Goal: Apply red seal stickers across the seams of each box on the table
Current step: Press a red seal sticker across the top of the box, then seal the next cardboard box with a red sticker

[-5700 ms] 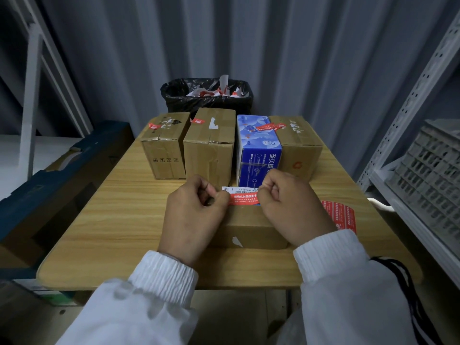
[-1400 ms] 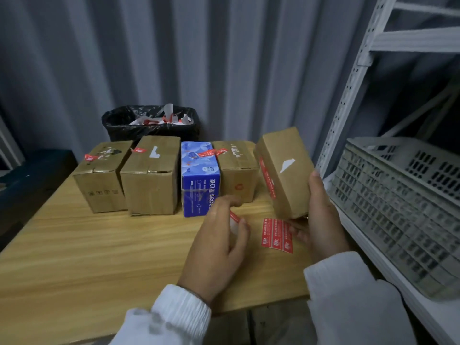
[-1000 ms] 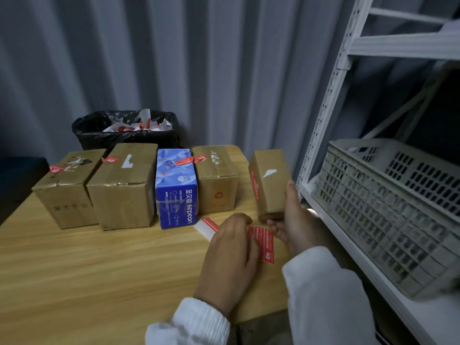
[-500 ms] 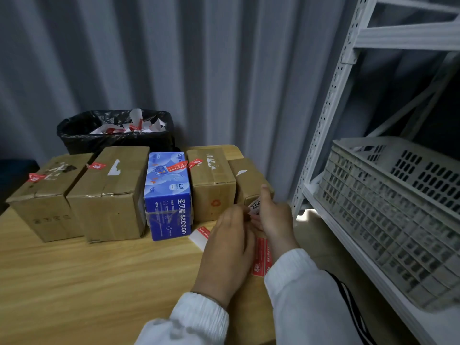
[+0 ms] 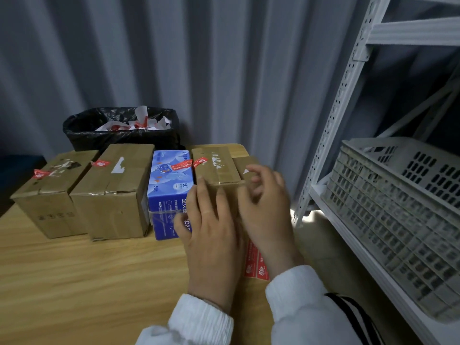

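- Wooden table under my hands, row of boxes just beyond.
- Left hand spread flat, empty.
- Right hand blurred over end box; grip unclear to me.
- Sticker sheet between my wrists.

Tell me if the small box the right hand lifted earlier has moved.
Yes: the small box came down to the row's right end, beside the taped brown box.
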